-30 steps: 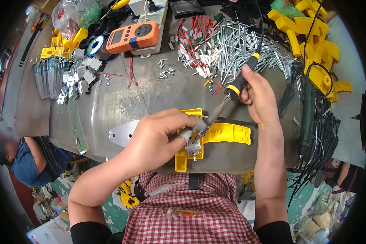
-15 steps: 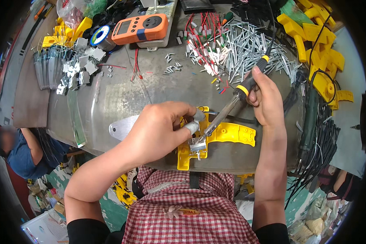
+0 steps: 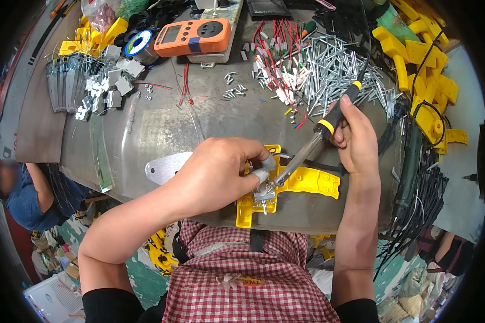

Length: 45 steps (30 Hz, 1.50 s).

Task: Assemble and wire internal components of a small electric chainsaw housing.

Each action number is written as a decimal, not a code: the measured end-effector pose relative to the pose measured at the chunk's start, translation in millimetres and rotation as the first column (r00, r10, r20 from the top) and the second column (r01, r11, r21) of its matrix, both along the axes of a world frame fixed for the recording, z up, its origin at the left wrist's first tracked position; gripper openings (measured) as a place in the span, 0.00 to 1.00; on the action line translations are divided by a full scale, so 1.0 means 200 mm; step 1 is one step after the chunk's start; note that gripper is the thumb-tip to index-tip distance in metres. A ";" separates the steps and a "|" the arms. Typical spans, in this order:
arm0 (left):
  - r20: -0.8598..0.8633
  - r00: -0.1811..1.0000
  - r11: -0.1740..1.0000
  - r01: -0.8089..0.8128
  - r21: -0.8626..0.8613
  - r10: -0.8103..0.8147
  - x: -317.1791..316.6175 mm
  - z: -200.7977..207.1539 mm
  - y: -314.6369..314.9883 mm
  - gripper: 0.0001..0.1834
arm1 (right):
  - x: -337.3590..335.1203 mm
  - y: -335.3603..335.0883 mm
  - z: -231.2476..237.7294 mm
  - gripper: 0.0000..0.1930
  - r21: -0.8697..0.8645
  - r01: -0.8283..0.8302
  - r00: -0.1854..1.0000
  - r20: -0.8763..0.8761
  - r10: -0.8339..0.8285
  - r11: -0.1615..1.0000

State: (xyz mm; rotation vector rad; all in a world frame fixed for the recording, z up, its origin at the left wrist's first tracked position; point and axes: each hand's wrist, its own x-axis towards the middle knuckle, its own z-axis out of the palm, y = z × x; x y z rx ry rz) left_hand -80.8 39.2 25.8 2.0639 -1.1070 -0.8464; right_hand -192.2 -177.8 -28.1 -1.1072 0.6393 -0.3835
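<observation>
My right hand (image 3: 357, 134) is closed around the black and yellow handle of a soldering iron (image 3: 302, 156), which slants down to the left. Its tip meets a small metal switch-like part (image 3: 263, 195) in an open yellow plastic tool housing (image 3: 310, 183). My left hand (image 3: 221, 169), with pale covers on thumb and forefinger, pinches at the housing beside the iron's tip. Whatever lies between those fingertips is hidden. A silver blade-shaped plate (image 3: 167, 166) reaches out from under my left hand.
Behind lie long screws (image 3: 331, 70), red wires (image 3: 277, 48), an orange meter (image 3: 193, 37) and a solder spool (image 3: 140, 44). Metal parts (image 3: 113, 75) sit left. Yellow housings (image 3: 428, 59), a green-handled tool (image 3: 408, 167) and black cables (image 3: 423, 204) line the right. Another person (image 3: 29, 196) is at far left.
The view has shifted slightly. The iron's tip stays at the metal part, and both hands keep nearly the same pose, with the left fingers moved slightly over the housing.
</observation>
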 end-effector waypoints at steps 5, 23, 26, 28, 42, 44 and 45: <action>-0.001 1.000 1.000 -0.005 0.006 0.005 -0.01 0.01 -0.01 0.15 | 0.00 -0.01 -0.02 0.14 -0.017 0.012 1.000 0.010 -0.012 1.000; -0.028 0.998 0.999 0.050 -0.004 -0.050 0.01 0.00 -0.01 0.16 | -0.01 -0.01 -0.05 0.17 -0.081 0.002 1.000 -0.003 -0.003 0.997; -0.001 0.999 0.999 0.050 0.015 -0.050 0.01 -0.01 -0.01 0.17 | 0.00 -0.01 -0.05 0.17 -0.044 0.013 1.000 0.006 -0.013 0.999; 0.001 0.998 0.998 0.055 -0.012 -0.055 0.01 -0.02 0.00 0.17 | -0.01 -0.01 -0.05 0.17 -0.015 0.028 0.999 0.017 -0.028 0.999; 0.002 0.999 0.998 0.051 -0.030 -0.051 0.02 -0.02 0.00 0.17 | -0.02 -0.14 0.19 0.14 -0.068 0.275 0.949 0.177 -0.259 0.959; 0.007 0.999 0.997 0.048 -0.067 -0.047 0.02 -0.02 0.00 0.17 | 0.00 -0.19 0.26 0.14 -0.152 0.250 0.933 0.302 -0.196 0.956; 0.007 0.998 0.997 0.063 -0.047 -0.063 0.02 -0.02 0.01 0.17 | 0.03 -0.19 0.27 0.14 -0.169 0.249 0.931 0.315 -0.187 0.954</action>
